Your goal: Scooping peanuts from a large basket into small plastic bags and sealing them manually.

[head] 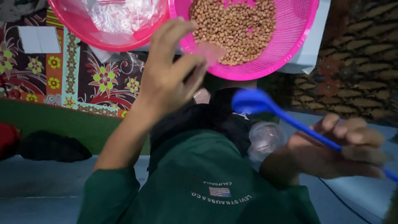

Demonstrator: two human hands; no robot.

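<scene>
Upper centre of frame: our left hand (172,72) pinches small clear plastic bag (209,52) at rim of pink basket (290,45) holding peanuts (234,25). Lower right: right hand (344,149) closed on blue spoon (257,101), bowl empty. Step judged: bag filling; next move calls for scooping peanuts.

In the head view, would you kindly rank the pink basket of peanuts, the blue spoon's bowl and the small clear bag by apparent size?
1. Pink basket of peanuts, though cut off by the frame.
2. Blue spoon's bowl and small clear bag, held by the left hand: they look alike, so I leave them unranked.
</scene>
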